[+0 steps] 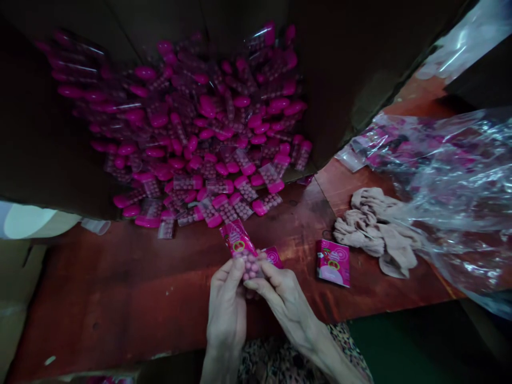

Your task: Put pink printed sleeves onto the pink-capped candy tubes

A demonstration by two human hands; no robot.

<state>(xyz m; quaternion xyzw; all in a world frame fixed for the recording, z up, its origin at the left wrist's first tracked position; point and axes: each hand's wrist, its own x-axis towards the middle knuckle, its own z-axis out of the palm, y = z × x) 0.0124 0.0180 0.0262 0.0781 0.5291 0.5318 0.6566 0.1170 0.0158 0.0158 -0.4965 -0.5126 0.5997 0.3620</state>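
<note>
In front of me both hands hold a small clear box of pink candy balls (250, 266). My left hand (227, 301) pinches its left side with the thumb on top. My right hand (282, 296) grips the right side, thumb and fingers closed on it. A shiny pink printed wrapper (237, 237) extends from the box's far end; how they are joined is unclear. Beside my right fingers shows a pink printed card (273, 257). Just beyond lies a large heap of similar candy boxes (208, 133) with bright pink caps.
The heap spills from a big dark carton (340, 64) onto the reddish table (120, 298). To the right lie a stack of pink printed cards (334, 263), a crumpled beige cloth (374, 226) and a large clear plastic bag (460, 202). A clear cup (96, 226) lies left.
</note>
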